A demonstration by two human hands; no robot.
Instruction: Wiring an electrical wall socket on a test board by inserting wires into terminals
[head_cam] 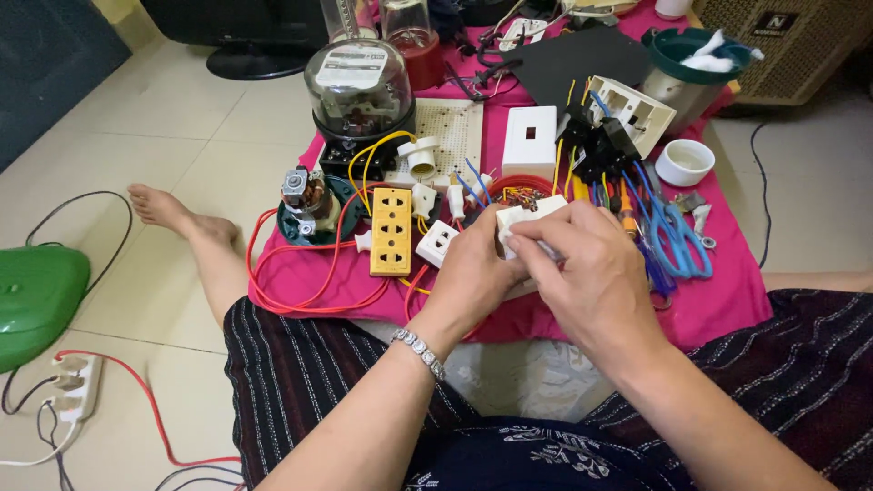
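The person sat on a tiled floor [164, 118] with a pink cloth [718, 305] spread ahead. Both hands met over the near edge of the cloth, slightly right of centre. The left hand [473, 273], with a metal bracelet [418, 352] on the wrist, was closed around a small white plastic electrical fitting [527, 216], gripping it from below and the side. The right hand [587, 268] came in from 4 o'clock, its fingertips [514, 244] pinched on the near face of the same fitting; what lay beneath the fingers could not be told.

At 9 o'clock from the hands, just beside them, lay a small white socket [436, 242], and beyond it a yellow multi-outlet socket strip [392, 230]. Red wire [291, 305] looped from the strip toward 8 o'clock. At 11 o'clock stood a glass-domed electricity meter [357, 91] on a black base, with a white perforated board [459, 127] beside it. At 12 o'clock stood a white switch plate [529, 139]. At 2 o'clock lay blue-handled scissors [682, 241] and, farther out, a small white cup [685, 161]. Well apart at 8 o'clock, a white power strip [73, 386] lay on the floor
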